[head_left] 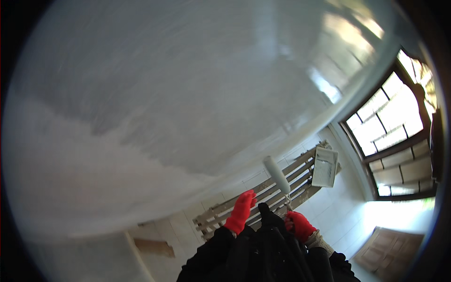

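Observation:
In my right hand point(300, 226), wearing a red glove, is the handle of a paint roller point(276, 174). The roller's pale sleeve points up and to the left, close to the wall. My left hand point(241, 212), also in a red glove, is raised near the wall with its fingers stretched out and nothing in them. A big wall point(178, 94) fills the upper left; a darker grey, damp-looking area on it meets a lighter one along a ragged edge. A white paint tray point(325, 167) rests at the right end of a slatted wooden bench point(221, 217).
The bench stands along the foot of the wall, below both hands. To the right is a dark-framed window point(387, 113) with bars and bright light. A brown wooden panel point(390, 251) is at the lower right. A brown flat piece point(153, 247) lies on the tiled floor point(181, 225).

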`<state>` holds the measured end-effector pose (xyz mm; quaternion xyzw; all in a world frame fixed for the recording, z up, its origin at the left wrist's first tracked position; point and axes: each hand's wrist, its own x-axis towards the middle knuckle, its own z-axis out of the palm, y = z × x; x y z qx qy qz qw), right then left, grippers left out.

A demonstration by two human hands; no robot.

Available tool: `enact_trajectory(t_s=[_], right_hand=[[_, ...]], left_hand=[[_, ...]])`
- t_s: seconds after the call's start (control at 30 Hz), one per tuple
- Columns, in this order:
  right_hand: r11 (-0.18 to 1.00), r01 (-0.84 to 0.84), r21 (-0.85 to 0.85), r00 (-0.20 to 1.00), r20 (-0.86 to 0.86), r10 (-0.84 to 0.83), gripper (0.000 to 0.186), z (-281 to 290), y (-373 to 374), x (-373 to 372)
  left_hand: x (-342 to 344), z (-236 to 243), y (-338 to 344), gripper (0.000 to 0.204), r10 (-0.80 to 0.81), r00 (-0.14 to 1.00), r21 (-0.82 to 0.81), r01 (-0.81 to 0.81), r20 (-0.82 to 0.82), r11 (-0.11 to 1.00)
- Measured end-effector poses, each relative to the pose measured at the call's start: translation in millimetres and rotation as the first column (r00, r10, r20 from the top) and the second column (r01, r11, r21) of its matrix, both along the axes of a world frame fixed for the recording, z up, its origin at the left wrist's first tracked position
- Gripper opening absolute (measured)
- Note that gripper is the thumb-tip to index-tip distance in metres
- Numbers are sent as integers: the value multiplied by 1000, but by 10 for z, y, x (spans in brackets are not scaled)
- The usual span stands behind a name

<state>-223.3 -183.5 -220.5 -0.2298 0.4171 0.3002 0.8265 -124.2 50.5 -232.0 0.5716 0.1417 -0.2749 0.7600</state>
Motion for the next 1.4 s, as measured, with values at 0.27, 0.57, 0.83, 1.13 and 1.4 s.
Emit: enact_trajectory(t_s=[0.27,0.57,0.83,1.13,1.4], right_hand=[[515,769,380,606,-173,-777,10,-448,-449,-754],[626,742,-240,669,322,-670,31,-503,113,-1138],[596,419,-685,846,533,19,20,-861,313,-1410],[778,415,-473,872,450,-192,13,-331,234,-644],[695,392,-603,891,437,-124,10,-241,503,-267]], left_hand=[[362,-83,145,35,-29,999,155,24,29,988],[662,-112,418,24,-30,999,196,34,-21,980],[558,-741,415,37,-305,945,89,316,-117,945],[576,210,211,28,-249,965,90,241,85,966],[626,144,27,32,-452,886,79,446,100,892]])
